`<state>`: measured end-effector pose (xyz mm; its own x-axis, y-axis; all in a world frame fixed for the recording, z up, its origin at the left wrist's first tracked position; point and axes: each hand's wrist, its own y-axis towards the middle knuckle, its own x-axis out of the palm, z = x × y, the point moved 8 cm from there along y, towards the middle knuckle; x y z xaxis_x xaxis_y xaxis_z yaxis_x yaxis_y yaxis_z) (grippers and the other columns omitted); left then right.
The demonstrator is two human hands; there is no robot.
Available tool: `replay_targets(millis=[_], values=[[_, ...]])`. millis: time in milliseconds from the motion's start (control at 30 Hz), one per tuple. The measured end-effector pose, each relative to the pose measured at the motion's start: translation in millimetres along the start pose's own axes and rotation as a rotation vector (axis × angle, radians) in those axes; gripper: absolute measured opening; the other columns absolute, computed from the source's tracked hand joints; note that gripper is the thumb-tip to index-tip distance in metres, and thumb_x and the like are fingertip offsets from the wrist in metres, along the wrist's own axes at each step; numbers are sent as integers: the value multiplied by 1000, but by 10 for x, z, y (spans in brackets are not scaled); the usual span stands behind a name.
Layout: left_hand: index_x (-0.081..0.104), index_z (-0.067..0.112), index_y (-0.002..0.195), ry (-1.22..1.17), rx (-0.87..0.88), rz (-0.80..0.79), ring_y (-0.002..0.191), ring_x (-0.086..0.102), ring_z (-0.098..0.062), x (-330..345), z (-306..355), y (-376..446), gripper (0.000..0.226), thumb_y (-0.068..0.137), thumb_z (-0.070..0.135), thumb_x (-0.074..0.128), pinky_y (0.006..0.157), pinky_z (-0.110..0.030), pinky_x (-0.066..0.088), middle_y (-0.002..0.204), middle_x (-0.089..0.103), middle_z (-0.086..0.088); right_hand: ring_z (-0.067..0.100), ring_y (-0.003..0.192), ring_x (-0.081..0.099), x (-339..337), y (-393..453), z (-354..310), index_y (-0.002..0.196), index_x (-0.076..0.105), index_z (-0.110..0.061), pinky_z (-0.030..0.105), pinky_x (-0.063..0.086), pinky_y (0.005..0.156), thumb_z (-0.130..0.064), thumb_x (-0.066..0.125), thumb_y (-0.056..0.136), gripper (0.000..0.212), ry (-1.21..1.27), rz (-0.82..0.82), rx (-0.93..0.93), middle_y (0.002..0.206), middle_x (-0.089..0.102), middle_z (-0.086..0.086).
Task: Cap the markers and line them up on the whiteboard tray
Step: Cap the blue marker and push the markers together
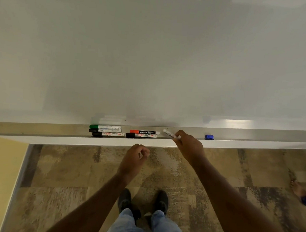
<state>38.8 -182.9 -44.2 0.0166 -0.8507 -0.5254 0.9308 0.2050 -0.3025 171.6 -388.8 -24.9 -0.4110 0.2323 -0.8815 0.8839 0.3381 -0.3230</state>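
Note:
Several capped markers lie on the whiteboard tray (59, 131): a green-capped one (104, 127), a black-capped one (104, 130) below it, another black-capped one (108, 134) at the front, a red-capped Camlin marker (144, 132) and a black-capped marker (141, 135) in front of it. My right hand (189, 146) holds a white marker (170, 134) tilted over the tray, its far end pointing up-left. A blue cap (209, 137) lies on the tray to the right of that hand. My left hand (137, 155) hangs below the tray's front edge, fingers curled with nothing seen in them.
The whiteboard (151, 62) fills the upper view. Patterned carpet (75, 165) lies below, with my shoes (124, 200) on it. Another person's foot (299, 191) shows at the right edge. A yellow wall (2, 170) runs along the left.

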Motion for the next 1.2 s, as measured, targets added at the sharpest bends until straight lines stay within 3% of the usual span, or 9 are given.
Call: replay_targets(millis=[100, 200, 367, 533, 633, 700, 800, 900, 1200], values=[[65, 24, 123, -145, -79, -79, 95, 62, 0, 120, 132, 35, 24, 101, 34, 67, 75, -16, 48, 105, 66, 14, 6, 57, 54, 42, -136, 71, 119, 64, -24, 17, 39, 51, -35, 61, 103, 19, 307, -66, 37, 76, 66, -7], [62, 28, 133, -408, -208, -210, 101, 68, -7, 294, 299, 97, 38, 98, 39, 70, 75, -19, 51, 111, 72, 4, 6, 55, 46, 70, -297, 32, 120, 66, -27, 17, 35, 51, -35, 63, 103, 20, 313, -109, 0, 67, 58, -6], [73, 23, 121, -529, -250, -162, 79, 67, -8, 446, 440, 169, 24, 98, 31, 72, 57, -11, 48, 95, 76, 3, 4, 58, 51, 124, -459, -84, 123, 65, -28, 16, 40, 57, -41, 61, 103, 25, 304, -159, -61, 70, 59, -9], [73, 16, 114, -599, -301, -94, 74, 68, -5, 445, 386, 107, 17, 102, 25, 67, 57, -13, 49, 92, 77, -1, 2, 80, 62, 37, -390, 44, 135, 61, -30, 16, 48, 69, -41, 61, 102, 34, 312, -205, -57, 95, 67, -10], [72, 10, 115, -616, -297, -87, 70, 69, -3, 392, 349, 42, 15, 102, 15, 66, 57, -13, 50, 94, 78, -5, 5, 94, 62, -197, -271, 449, 134, 63, -26, 19, 50, 81, -30, 65, 101, 33, 285, 2, -12, 118, 67, -1], [71, 13, 115, -594, -307, -86, 71, 70, -5, 352, 318, -8, 14, 102, 16, 66, 58, -16, 51, 94, 80, -4, 17, 112, 61, -365, -224, 739, 136, 63, -20, 28, 51, 93, -20, 67, 100, 37, 183, 150, 2, 131, 64, 6], [70, 17, 116, -577, -321, -78, 77, 73, -8, 302, 257, -76, 14, 103, 21, 66, 63, -22, 52, 97, 83, -1, 32, 128, 57, -442, -137, 1053, 141, 60, -16, 44, 51, 103, -12, 70, 95, 48, -10, 187, 26, 143, 60, 11], [70, 17, 114, -565, -337, -58, 81, 72, -13, 261, 198, -128, 13, 103, 19, 65, 64, -26, 50, 98, 83, 0, 35, 125, 60, -374, -79, 1237, 135, 65, -17, 50, 52, 100, -7, 73, 91, 46, -83, 142, 63, 141, 62, 10], [70, 13, 116, -569, -373, -46, 83, 71, -14, 196, 72, -252, 15, 102, 16, 66, 61, -23, 49, 103, 83, -5, 34, 109, 57, -314, 61, 1248, 119, 70, -14, 45, 57, 85, 8, 60, 93, 36, -39, 108, 87, 123, 63, 13]])
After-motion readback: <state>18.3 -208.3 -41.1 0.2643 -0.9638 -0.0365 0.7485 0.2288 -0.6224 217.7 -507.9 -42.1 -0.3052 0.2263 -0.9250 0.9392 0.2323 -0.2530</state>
